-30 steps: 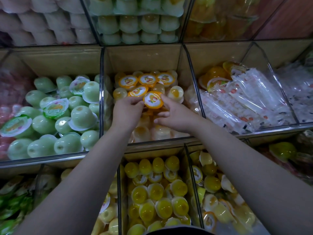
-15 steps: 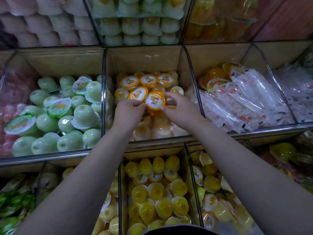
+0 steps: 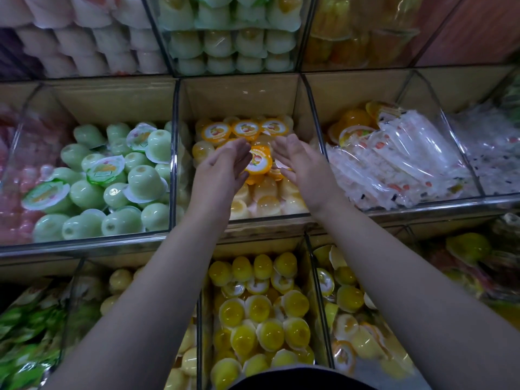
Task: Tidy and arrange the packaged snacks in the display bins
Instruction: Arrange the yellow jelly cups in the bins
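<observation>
Orange-lidded jelly cups fill the middle clear bin (image 3: 237, 94). Three of them stand in a row at the back (image 3: 245, 128). One orange-lidded cup (image 3: 258, 163) lies tilted on the pile between my hands. My left hand (image 3: 222, 170) hovers just left of it, palm facing inward, fingers straight. My right hand (image 3: 302, 161) is held the same way just right of it. Neither hand grips the cup. Whether the fingers touch it is unclear. Pale yellow cups (image 3: 264, 202) lie upside down at the bin's front.
Green jelly cups (image 3: 112, 181) fill the bin to the left, clear wrapped packets (image 3: 394, 161) the one to the right. Below are bins of yellow cups (image 3: 259, 311). Stacked cups sit behind glass above (image 3: 225, 38). Metal-edged glass dividers (image 3: 174, 153) separate the bins.
Both hands pinched the orange-lidded cup and shifted it slightly back in the bin. Now they have let go and spread apart with straight fingers on either side of it.
</observation>
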`<action>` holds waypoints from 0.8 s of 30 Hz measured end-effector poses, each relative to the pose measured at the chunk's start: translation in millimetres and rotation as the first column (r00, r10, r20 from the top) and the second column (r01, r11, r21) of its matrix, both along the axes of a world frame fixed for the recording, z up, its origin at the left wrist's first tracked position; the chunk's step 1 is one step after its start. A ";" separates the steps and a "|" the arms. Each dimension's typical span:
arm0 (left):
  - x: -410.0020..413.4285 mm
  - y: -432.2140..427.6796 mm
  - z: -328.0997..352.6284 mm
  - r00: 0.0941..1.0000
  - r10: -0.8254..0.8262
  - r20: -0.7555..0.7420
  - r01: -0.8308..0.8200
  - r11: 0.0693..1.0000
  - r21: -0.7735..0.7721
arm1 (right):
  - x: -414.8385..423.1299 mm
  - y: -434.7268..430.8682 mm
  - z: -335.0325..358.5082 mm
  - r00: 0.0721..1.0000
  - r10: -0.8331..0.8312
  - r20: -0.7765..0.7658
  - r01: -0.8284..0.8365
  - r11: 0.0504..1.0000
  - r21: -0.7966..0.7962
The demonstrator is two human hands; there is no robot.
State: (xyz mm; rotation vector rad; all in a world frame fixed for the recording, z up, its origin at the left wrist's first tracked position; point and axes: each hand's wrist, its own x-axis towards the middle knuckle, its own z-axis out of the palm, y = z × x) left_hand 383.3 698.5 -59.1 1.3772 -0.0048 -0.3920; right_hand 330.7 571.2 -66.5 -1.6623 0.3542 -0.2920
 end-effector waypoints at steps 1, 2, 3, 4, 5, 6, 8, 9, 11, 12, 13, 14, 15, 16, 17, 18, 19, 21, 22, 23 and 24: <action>-2.3 -1.0 0.7 1.000 -0.020 0.000 0.020 0.999 -0.026 | -3.1 0.2 -0.2 1.000 -0.002 0.009 0.002 1.000 0.005; -4.5 -1.9 1.0 0.999 -0.038 0.001 0.038 0.998 -0.043 | -7.2 0.3 0.9 1.000 0.003 0.001 -0.003 1.000 0.004; -7.0 -2.8 1.3 0.999 -0.053 0.004 0.053 0.997 -0.055 | -11.4 0.9 3.0 1.000 0.006 -0.001 -0.006 1.000 0.008; -10.0 -3.9 1.5 0.998 -0.068 0.008 0.068 0.996 -0.063 | -15.1 0.7 3.9 1.000 0.007 0.000 -0.007 1.000 0.015; -13.8 -4.8 2.0 0.996 -0.083 0.014 0.084 0.994 -0.070 | -18.8 -0.7 3.6 1.000 0.005 0.007 -0.005 1.000 0.024; -18.5 -6.3 3.1 0.995 -0.098 0.019 0.100 0.992 -0.078 | -22.5 -2.4 2.6 1.000 0.001 0.015 -0.001 0.999 0.037; -28.7 -9.7 4.4 0.992 -0.124 0.018 0.125 0.987 -0.098 | -32.3 -3.7 3.4 0.999 0.007 0.045 -0.011 0.997 0.079; -33.6 -11.3 4.8 0.991 -0.135 0.019 0.137 0.985 -0.106 | -37.9 -4.0 4.2 0.998 0.013 0.055 -0.018 0.995 0.098; -43.4 -14.5 4.9 0.987 -0.154 0.034 0.157 0.982 -0.105 | -48.7 -5.6 4.0 0.998 0.015 0.060 -0.023 0.992 0.127; -48.6 -16.5 4.6 0.986 -0.160 0.048 0.164 0.981 -0.100 | -54.2 -6.5 3.8 0.998 0.016 0.060 -0.025 0.990 0.139; -54.0 -18.4 4.6 0.985 -0.163 0.060 0.168 0.981 -0.098 | -59.2 -7.4 3.9 0.998 0.016 0.058 -0.025 0.988 0.150; -59.8 -20.5 4.6 0.984 -0.161 0.073 0.168 0.981 -0.095 | -64.2 -8.7 4.3 0.998 0.020 0.052 -0.028 0.988 0.154; -65.2 -22.4 4.0 0.984 -0.156 0.091 0.164 0.983 -0.088 | -69.0 -10.5 4.3 0.999 0.024 0.047 -0.031 0.988 0.153; -70.8 -24.3 2.9 0.982 -0.150 0.114 0.160 0.984 -0.080 | -73.8 -12.8 3.8 0.998 0.028 0.047 -0.035 0.988 0.150; -76.2 -26.3 1.8 0.980 -0.148 0.135 0.159 0.984 -0.077 | -79.1 -14.8 3.4 0.998 0.032 0.052 -0.040 0.987 0.153; -81.4 -28.4 0.3 0.978 -0.147 0.150 0.160 0.984 -0.077 | -84.7 -17.2 2.8 0.998 0.034 0.056 -0.043 0.985 0.166; -85.8 -30.3 -1.4 0.977 -0.144 0.155 0.158 0.984 -0.081 | -90.6 -20.0 2.0 0.997 0.034 0.063 -0.045 0.982 0.184; -94.2 -35.1 -4.3 0.978 -0.144 0.150 0.158 0.983 -0.093 | -102.0 -26.5 -0.4 0.997 0.028 0.077 -0.044 0.978 0.205; -98.6 -38.0 -5.0 0.978 -0.147 0.148 0.162 0.982 -0.097 | -107.4 -29.6 -1.5 0.996 0.026 0.081 -0.043 0.977 0.211; -102.9 -41.1 -6.0 0.978 -0.149 0.145 0.164 0.981 -0.101 | -112.6 -32.9 -3.0 0.996 0.024 0.083 -0.042 0.974 0.223; -107.3 -44.4 -6.9 0.979 -0.152 0.138 0.167 0.980 -0.108 | -117.6 -36.4 -4.5 0.996 0.024 0.083 -0.043 0.970 0.239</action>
